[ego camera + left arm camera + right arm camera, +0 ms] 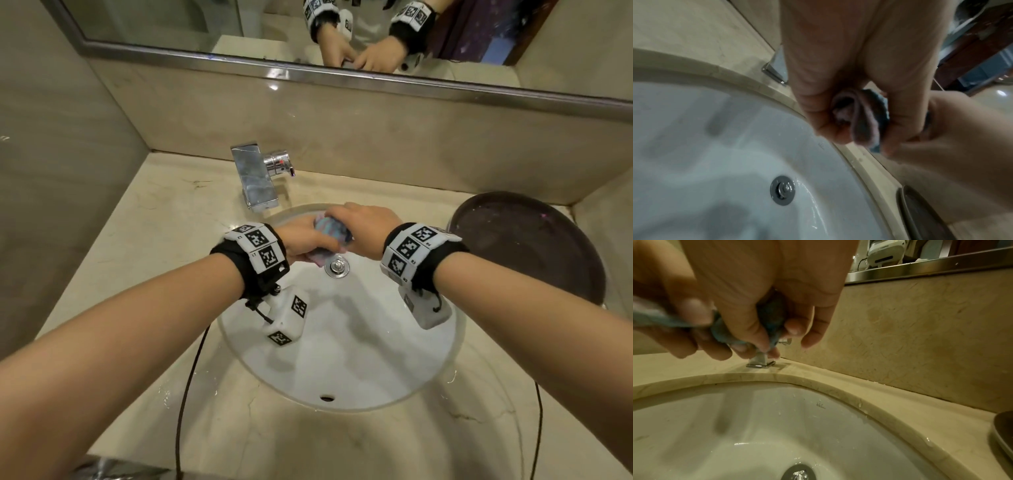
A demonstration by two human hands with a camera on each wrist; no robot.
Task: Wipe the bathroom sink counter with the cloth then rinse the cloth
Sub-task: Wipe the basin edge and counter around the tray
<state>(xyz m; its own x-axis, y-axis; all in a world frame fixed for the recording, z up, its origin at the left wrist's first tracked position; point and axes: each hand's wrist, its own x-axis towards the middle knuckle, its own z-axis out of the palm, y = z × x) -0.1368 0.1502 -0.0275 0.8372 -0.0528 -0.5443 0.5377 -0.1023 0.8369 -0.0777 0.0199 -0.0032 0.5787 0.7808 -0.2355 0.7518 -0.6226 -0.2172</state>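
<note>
Both hands, left hand (pixel 310 240) and right hand (pixel 368 226), are clenched around the bunched blue-and-pink terry cloth (pixel 332 231), held between them above the white oval basin (pixel 342 359). Probably soft, limp, wet and light, it is best gripped at opposite ends for wringing.

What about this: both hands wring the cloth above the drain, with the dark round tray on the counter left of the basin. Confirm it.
Wrong on one point: the dark round tray sits on the counter right of the basin, as the head view shows. The rest holds: the left hand and the right hand both grip the cloth above the drain.
</note>
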